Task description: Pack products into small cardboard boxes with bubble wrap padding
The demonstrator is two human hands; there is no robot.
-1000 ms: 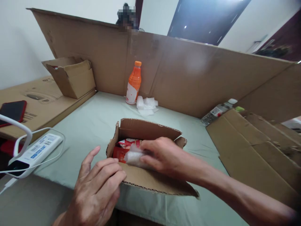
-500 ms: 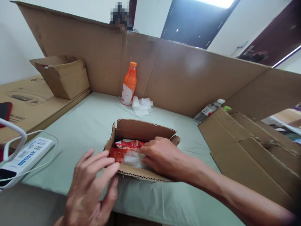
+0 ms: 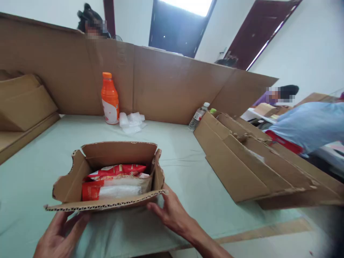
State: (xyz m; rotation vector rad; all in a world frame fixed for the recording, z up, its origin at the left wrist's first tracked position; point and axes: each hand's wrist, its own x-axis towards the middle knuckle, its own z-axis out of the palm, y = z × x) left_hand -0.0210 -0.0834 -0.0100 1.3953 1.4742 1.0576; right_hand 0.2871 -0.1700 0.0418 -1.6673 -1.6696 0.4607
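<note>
An uncovered cardboard box (image 3: 100, 154) sits at the near side of the table, its front flap leaning toward me. Inside are red packets (image 3: 120, 171) and a red-and-clear package (image 3: 91, 190) with bubble wrap (image 3: 120, 191) at its front. My left hand (image 3: 63, 231) grips the box low at the front left, its fingertips partly hidden under the flap. At the front right corner, my right hand (image 3: 174, 213) holds the box, thumb in front and fingers along the side. Whether the box is lifted off the cloth I cannot tell.
Behind the box stand an orange bottle (image 3: 110, 98) and a heap of bubble wrap (image 3: 132, 122). Folded cardboard boxes (image 3: 236, 163) and a clear bottle (image 3: 199, 116) are on the right. Another box (image 3: 25, 102) is at left. A cardboard screen (image 3: 172, 84) closes the back; people are beyond it.
My right hand has come out of the box and now holds its right side. My left hand has moved lower onto the box. The view has swung right, and the box looks nearer.
</note>
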